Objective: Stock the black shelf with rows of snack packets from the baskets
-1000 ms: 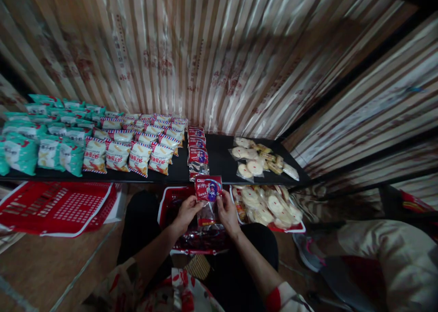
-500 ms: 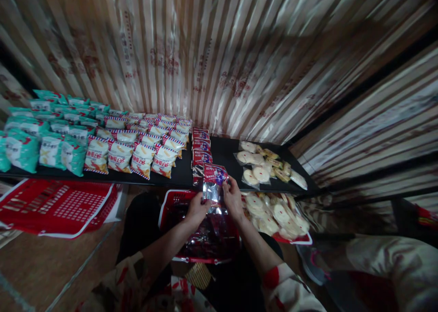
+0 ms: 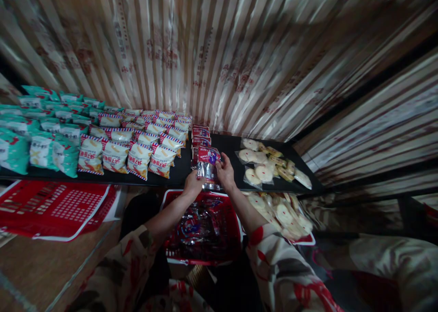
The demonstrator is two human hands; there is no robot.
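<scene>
Both my hands grip one dark red snack packet [image 3: 209, 162] with a silvery window, held at the front end of a column of like packets [image 3: 200, 132] on the black shelf [image 3: 226, 154]. My left hand [image 3: 194, 183] has its fingers closed on the packet's lower left edge. On the right edge, my right hand [image 3: 225, 171] pinches it between thumb and fingers. Below my forearms stands a red basket [image 3: 237, 239] with a white rim, holding many more dark red packets [image 3: 201, 223].
White snack bags [image 3: 114, 156] and green bags [image 3: 43, 150] fill the shelf's left. Clear-wrapped pale discs [image 3: 263, 173] lie on its right, with more in a basket [image 3: 310, 240] below. A red basket [image 3: 58, 207] sits at left. Another person's leg [image 3: 383, 257] is at right.
My hands have carried the packet forward and up, away from the basket and onto the front of the packet column. More of the basket's contents shows now. The view has shifted slightly.
</scene>
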